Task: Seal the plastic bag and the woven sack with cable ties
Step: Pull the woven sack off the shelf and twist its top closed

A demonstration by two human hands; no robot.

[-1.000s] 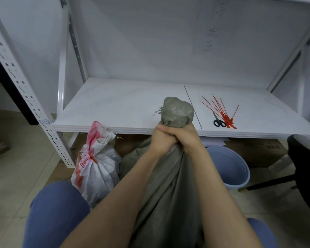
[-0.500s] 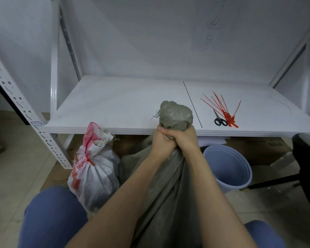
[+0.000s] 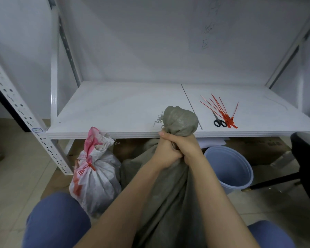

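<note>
Grey-green woven sack (image 3: 168, 194) stands between my knees, in front of the shelf edge. Its neck is gathered and twisted into a bunched knob of fabric (image 3: 180, 120) that rises just above the shelf's front lip, frayed threads sticking out to the left.

Left hand (image 3: 166, 153) is wrapped tight around the sack's neck, fingers curled closed. Right hand (image 3: 188, 146) is clenched on the same neck just beside it, the two fists touching, right thumb lying over the left knuckles. Neither hand holds a tie.

To the left of the sack, touching it, sits the white plastic bag with red print (image 3: 95, 178). Its neck is cinched by a red cable tie (image 3: 89, 165), the loose top flaring above it.

On the white shelf board (image 3: 115, 111), right of the sack's top and apart from it, lies a fanned bunch of loose red cable ties (image 3: 220, 110) with black-handled scissors (image 3: 218, 121) lying among them.

Under the shelf to the right, a pale blue plastic bucket (image 3: 229, 169) stands on the floor. A dark chair (image 3: 308, 158) shows at the right edge.
</note>
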